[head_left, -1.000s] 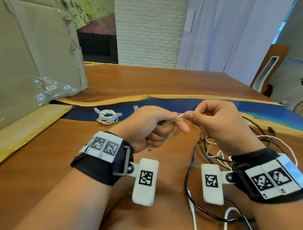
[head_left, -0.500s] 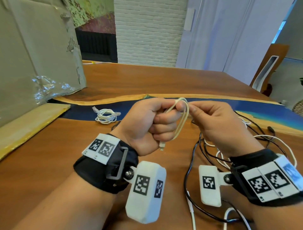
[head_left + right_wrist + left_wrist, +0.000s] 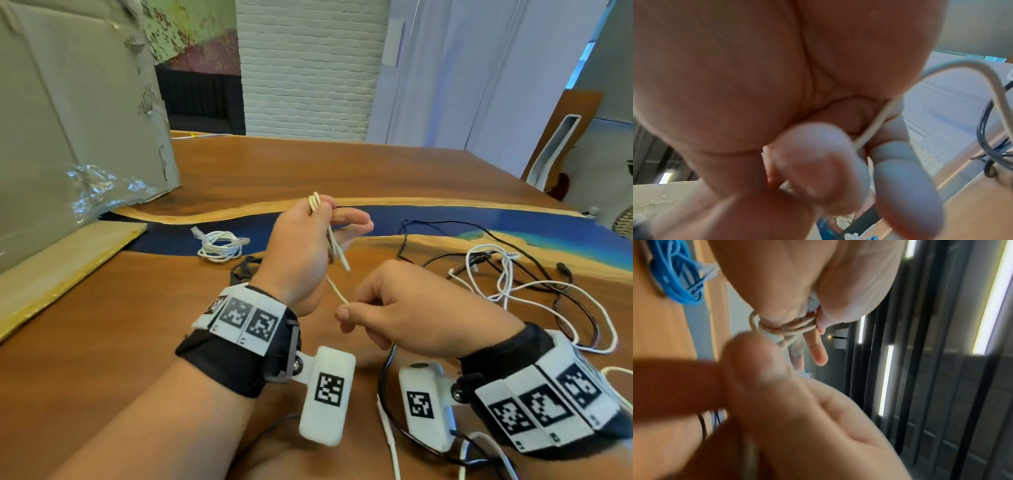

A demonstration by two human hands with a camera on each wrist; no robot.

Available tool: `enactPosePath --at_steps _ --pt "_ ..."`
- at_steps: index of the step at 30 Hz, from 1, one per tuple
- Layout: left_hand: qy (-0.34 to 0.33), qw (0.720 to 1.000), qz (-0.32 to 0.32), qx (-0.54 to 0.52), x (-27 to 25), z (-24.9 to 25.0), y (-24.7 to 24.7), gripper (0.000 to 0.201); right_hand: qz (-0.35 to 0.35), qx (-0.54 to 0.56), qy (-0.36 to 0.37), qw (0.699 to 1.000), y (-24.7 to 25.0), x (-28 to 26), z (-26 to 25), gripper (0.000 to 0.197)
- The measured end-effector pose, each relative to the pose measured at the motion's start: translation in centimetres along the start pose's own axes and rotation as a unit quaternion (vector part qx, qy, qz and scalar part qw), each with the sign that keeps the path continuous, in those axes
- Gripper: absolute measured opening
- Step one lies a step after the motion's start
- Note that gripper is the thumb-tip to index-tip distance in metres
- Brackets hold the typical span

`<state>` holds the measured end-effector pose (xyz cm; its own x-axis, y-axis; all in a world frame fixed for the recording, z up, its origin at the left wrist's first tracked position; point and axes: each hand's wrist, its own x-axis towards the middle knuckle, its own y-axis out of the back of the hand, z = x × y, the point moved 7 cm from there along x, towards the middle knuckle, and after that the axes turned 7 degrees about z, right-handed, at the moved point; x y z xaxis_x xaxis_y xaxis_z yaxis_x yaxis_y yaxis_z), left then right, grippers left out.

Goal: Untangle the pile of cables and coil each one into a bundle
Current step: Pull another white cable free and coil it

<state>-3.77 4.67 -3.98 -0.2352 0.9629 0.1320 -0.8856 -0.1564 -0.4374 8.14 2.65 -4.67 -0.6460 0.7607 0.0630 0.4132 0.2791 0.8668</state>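
Note:
A thin cream cable (image 3: 331, 240) is folded into a few loops that my left hand (image 3: 301, 246) pinches between thumb and forefinger, raised above the table; its other fingers stick out straight. In the left wrist view the cream cable's loops (image 3: 785, 327) wrap the finger. One plug end hangs down by the palm. The free strand runs down to my right hand (image 3: 383, 308), which pinches it between thumb and curled fingers, nearer to me. The right wrist view shows the strand (image 3: 871, 128) passing through that pinch. A tangled pile of white and black cables (image 3: 513, 274) lies at the right.
A coiled white cable bundle (image 3: 221, 247) lies on the blue strip of the wooden table (image 3: 102, 325). A large cardboard box (image 3: 68, 120) stands at the left. More black and white cable (image 3: 390, 431) runs under my right wrist. A wooden chair (image 3: 561, 137) stands at the far right.
My left hand rose and turned, opening its outer fingers while keeping the loops pinched. My right hand dropped down and towards me, drawing the free strand out below the loops.

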Motion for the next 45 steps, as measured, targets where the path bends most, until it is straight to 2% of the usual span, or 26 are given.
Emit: enactPosePath --at_steps 3,6,8,12,15,20,23,28,30,32,35,37,39,42,45 --pt "-0.026 0.990 -0.016 0.140 0.1 0.1 0.2 0.019 0.064 0.041 0.028 0.997 1.5 -0.3 -0.5 0.030" --pt "-0.042 0.942 -0.073 0.326 -0.5 -0.2 -0.4 0.020 0.134 0.115 0.050 0.983 4.0 -0.6 -0.1 0.023" --pt "-0.011 0.926 -0.126 0.357 -1.3 -0.8 -1.2 0.028 0.176 0.150 0.054 0.971 5.1 -0.8 0.5 0.021" --pt "0.076 0.934 -0.206 0.283 -2.8 -1.4 -2.2 0.051 0.238 0.171 0.049 0.955 6.0 -1.0 1.4 0.026" --pt "0.101 0.950 -0.218 0.199 -3.0 -0.9 -2.2 0.046 0.304 0.175 0.038 0.936 7.3 -1.3 2.5 0.024" --pt "0.126 0.969 -0.209 0.036 -3.0 -0.1 -2.5 0.041 0.307 0.179 0.044 0.934 7.9 -1.3 2.9 0.013" --pt "0.147 0.967 -0.196 -0.076 -2.8 0.2 -2.6 0.041 0.287 0.189 0.021 0.939 7.5 -1.0 3.5 0.018" --pt "0.157 0.936 -0.190 -0.252 -2.3 0.9 -2.7 0.038 0.217 0.142 -0.028 0.966 5.7 -0.2 3.8 0.022" --pt "0.125 0.941 -0.151 -0.277 -1.6 1.2 -2.0 0.037 0.159 0.093 -0.032 0.982 4.1 0.3 3.1 0.026" --pt "0.087 0.954 -0.086 -0.275 -0.7 1.4 -1.0 0.035 0.112 0.042 -0.031 0.992 2.6 0.6 2.3 0.024" --pt "0.039 0.979 -0.015 -0.198 -0.1 1.0 -0.1 0.034 0.097 -0.025 -0.006 0.995 1.8 0.5 1.1 0.032" --pt "0.011 0.993 0.004 -0.115 0.0 0.7 0.0 0.033 0.091 -0.045 0.001 0.995 2.0 0.2 0.5 0.040" --pt "-0.016 0.999 0.006 -0.028 -0.1 0.5 -0.1 0.030 0.075 -0.011 0.004 0.997 2.2 -0.4 0.0 0.038" --pt "-0.033 0.991 0.011 0.130 0.0 0.3 0.3 0.027 0.068 0.065 0.042 0.995 2.7 -1.1 -1.0 0.035" --pt "-0.010 0.961 -0.022 0.276 -0.3 -0.6 0.2 0.027 0.134 0.103 0.066 0.983 4.0 -1.2 -0.9 0.031"
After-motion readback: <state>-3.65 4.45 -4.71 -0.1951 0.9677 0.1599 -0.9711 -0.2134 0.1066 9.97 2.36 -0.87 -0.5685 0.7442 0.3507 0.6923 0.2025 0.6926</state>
